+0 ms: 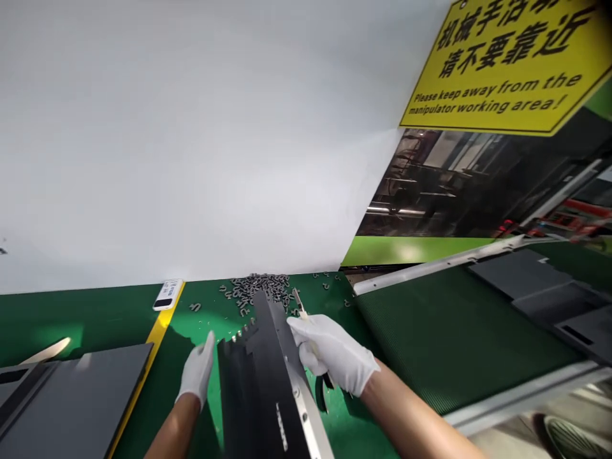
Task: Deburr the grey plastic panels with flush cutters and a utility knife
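Observation:
My left hand (197, 370) in a white cotton glove rests with fingers together and straight beside the notched edge of a long black panel (261, 382), holding nothing. That panel has a metal strip along its right side. My right hand (332, 354), also gloved, is shut on a small metal-tipped hand tool (299, 303) at the panel's upper right edge. A black curved piece (323, 390) shows under this hand. A heap of small dark metal clips (261, 287) lies just beyond the panel's far end, partly hidden by it.
A green work mat (201, 325) carries loose clips and a white handheld device (167, 294). A yellow tape line (153, 344) crosses it. A grey tray (71, 401) is at left, and a green belt conveyor (454, 331) at right. Above stand a white wall panel and a yellow warning sign (507, 64).

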Demonstrator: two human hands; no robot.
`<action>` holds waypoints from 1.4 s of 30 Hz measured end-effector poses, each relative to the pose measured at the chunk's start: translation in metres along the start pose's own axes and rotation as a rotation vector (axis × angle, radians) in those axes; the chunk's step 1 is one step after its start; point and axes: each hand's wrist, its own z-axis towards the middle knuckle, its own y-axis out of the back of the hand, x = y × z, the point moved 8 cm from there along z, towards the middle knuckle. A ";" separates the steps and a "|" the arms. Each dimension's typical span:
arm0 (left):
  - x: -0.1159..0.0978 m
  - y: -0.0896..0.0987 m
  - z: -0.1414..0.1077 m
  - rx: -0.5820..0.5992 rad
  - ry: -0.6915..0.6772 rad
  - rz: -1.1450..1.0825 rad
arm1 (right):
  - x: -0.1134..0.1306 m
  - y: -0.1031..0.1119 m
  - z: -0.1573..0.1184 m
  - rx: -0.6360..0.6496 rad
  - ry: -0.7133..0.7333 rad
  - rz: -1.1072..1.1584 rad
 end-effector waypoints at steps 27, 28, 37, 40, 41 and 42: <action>-0.128 -0.077 0.040 0.349 -0.297 -0.352 | 0.076 -0.031 0.097 -0.155 0.323 -1.161; -0.127 -0.076 0.040 0.349 -0.292 -0.350 | 0.079 -0.033 0.099 -0.167 0.309 -1.234; -0.131 -0.078 0.035 0.374 -0.298 -0.337 | 0.089 -0.043 0.092 -0.186 0.269 -1.545; -0.138 -0.075 0.029 0.365 -0.333 -0.314 | 0.089 -0.046 0.090 -0.180 0.277 -1.572; -0.139 -0.075 0.027 0.361 -0.334 -0.310 | 0.090 -0.048 0.089 -0.178 0.282 -1.584; -0.139 -0.074 0.026 0.360 -0.330 -0.307 | 0.090 -0.049 0.088 -0.174 0.286 -1.598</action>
